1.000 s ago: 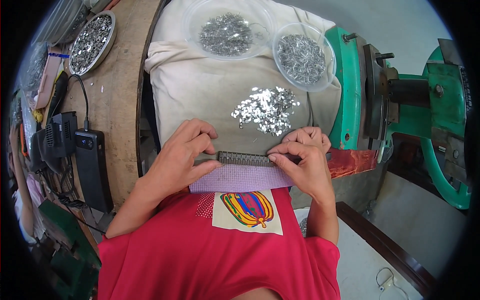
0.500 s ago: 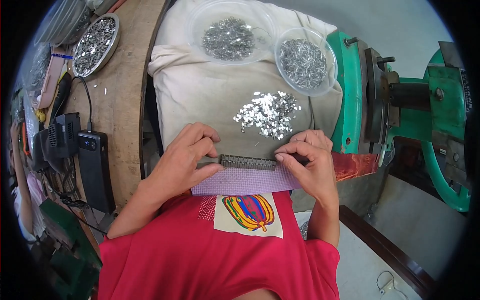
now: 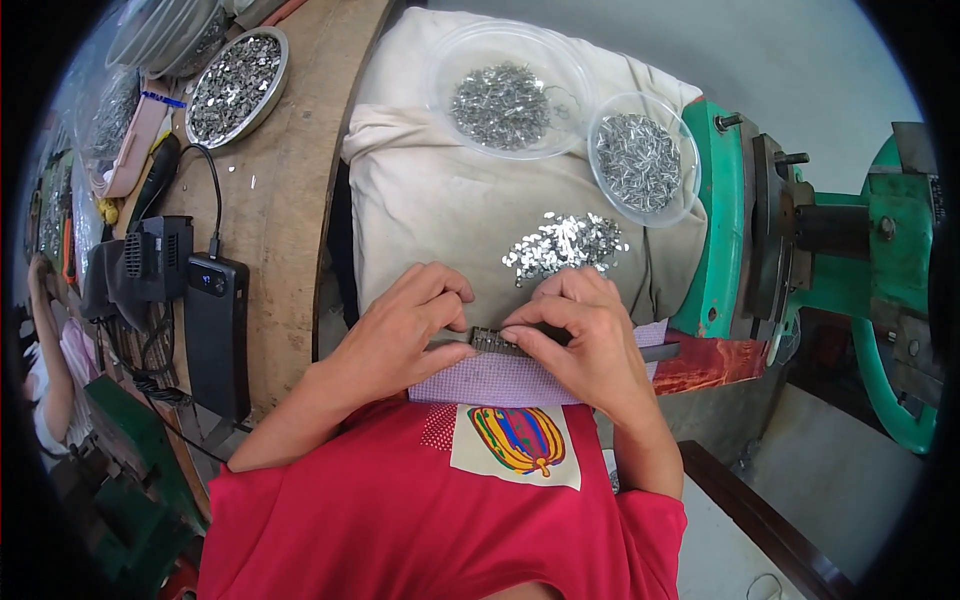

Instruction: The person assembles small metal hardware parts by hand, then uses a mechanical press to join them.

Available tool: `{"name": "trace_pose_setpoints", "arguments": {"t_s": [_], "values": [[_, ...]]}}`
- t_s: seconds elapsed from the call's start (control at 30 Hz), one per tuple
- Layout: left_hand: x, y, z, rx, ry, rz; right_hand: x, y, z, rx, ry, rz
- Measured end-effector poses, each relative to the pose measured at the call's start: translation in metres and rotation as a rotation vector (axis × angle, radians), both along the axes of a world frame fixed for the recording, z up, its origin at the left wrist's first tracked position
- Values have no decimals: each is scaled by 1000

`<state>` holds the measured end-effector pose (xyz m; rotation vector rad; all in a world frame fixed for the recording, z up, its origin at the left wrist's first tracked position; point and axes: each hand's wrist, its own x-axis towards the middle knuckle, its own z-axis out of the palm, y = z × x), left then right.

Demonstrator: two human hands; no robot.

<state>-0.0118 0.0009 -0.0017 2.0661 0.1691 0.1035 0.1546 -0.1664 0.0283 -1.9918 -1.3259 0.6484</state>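
A dark slotted metal bar (image 3: 487,341) lies crosswise on a purple checked cloth (image 3: 480,377) in front of me. My left hand (image 3: 405,325) is at the bar's left end, fingers curved, thumb and forefinger apart, the thumb close against the bar. Over the bar, my right hand (image 3: 585,335) has its thumb and forefinger pinched together. Whatever they hold is too small or hidden to make out. The right hand covers the bar's middle; a grey end (image 3: 660,352) sticks out beyond the wrist. Just past my right fingers lies a heap of shiny small metal pieces (image 3: 565,245).
Beyond the heap, two clear tubs hold small metal parts: a wide tub (image 3: 435,85) and a smaller tub (image 3: 690,190). A green machine (image 3: 712,235) stands close on the right. On the wooden bench (image 3: 285,230) at left are a black power bank (image 3: 218,340) and a bowl of metal bits (image 3: 282,85).
My right hand has moved left along the bar and its thumb and forefinger now meet over it. The left hand stays by the bar's left end. The whole view has shifted slightly.
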Motion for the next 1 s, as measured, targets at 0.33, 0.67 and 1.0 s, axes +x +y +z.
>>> {"name": "trace_pose_setpoints", "arguments": {"t_s": [0.33, 0.67, 1.0], "values": [[0, 0, 0, 11, 0, 1, -12, 8, -6, -72, -91, -9], [1, 0, 1, 17, 6, -5, -7, 5, -6, -25, -47, -52], [-1, -1, 0, 30, 31, -6, 60, 9, 21, 225, -308, -355]]}}
